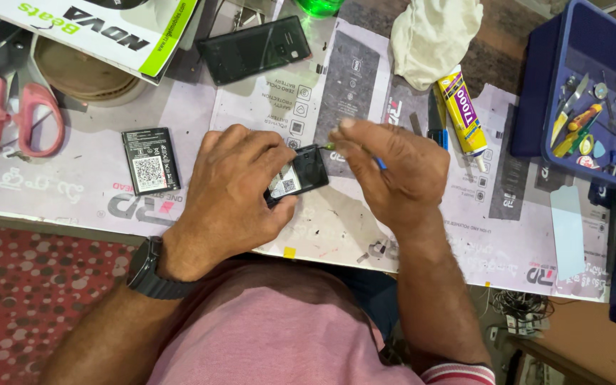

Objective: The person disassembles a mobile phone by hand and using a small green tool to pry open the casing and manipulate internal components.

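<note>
My left hand [233,189] grips a small black phone [301,173] with its back cover off, holding it flat on the paper-covered bench [336,235]. My right hand [393,167] pinches a thin screwdriver with a green and blue handle [379,163]; its tip touches the phone's upper right edge. A black battery [151,160] with a white label lies just left of my left hand. A dark wristwatch [147,271] sits on my left wrist.
A black smartphone [254,48] lies face down at the back. Pink-handled scissors [16,114] rest far left. A glue tube [465,110] and a white cloth [436,36] lie right of my hands. A blue tray [536,93] with small tools stands at the right edge.
</note>
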